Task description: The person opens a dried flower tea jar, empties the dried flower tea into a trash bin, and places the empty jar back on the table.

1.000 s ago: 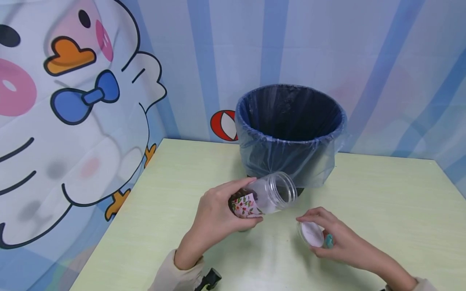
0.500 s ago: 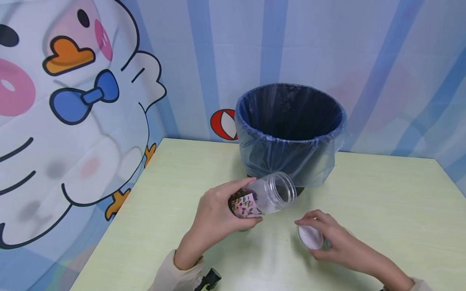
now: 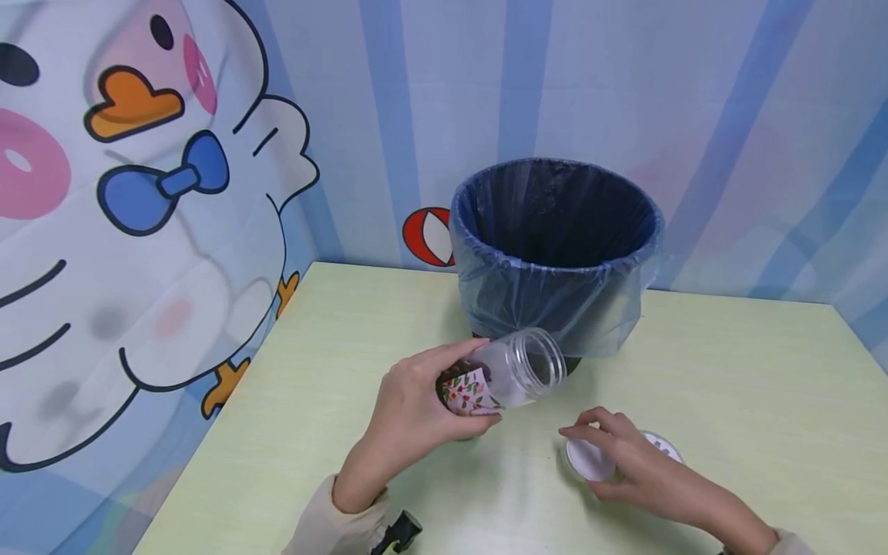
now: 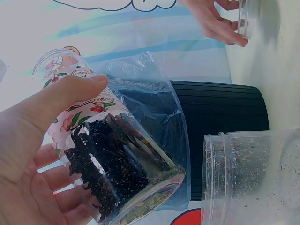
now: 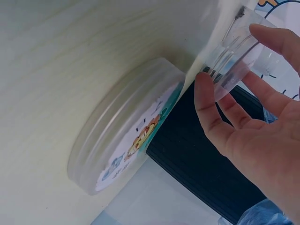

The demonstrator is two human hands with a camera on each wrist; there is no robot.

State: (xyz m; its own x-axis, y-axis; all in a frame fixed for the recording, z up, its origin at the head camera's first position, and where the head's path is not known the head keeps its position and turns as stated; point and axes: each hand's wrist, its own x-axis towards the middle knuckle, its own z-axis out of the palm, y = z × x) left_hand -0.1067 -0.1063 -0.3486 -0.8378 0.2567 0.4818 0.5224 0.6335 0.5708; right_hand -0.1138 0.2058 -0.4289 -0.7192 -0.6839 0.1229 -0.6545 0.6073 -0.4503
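Near the bin (image 3: 548, 304), our left hand (image 3: 409, 412) grips a tilted jar (image 3: 498, 376); farther right, our right hand (image 3: 634, 466) pinches a lid (image 3: 588, 461).

Left hand (image 3: 415, 416) bare, left sleeve (image 3: 331, 518) plain beige, cuff creased at the wrist, black fitting (image 3: 402, 530) with blunt cylindrical head beside that cuff, right hand (image 3: 634, 466) bare, right sleeve (image 3: 792, 544) matching beige, mostly out of view

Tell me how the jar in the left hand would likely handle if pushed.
The jar could spill if tipped further: it is uncapped and tilted. It would likely roll if laid down, since its body looks round. The dark contents gathered toward the base may make that end heavier.
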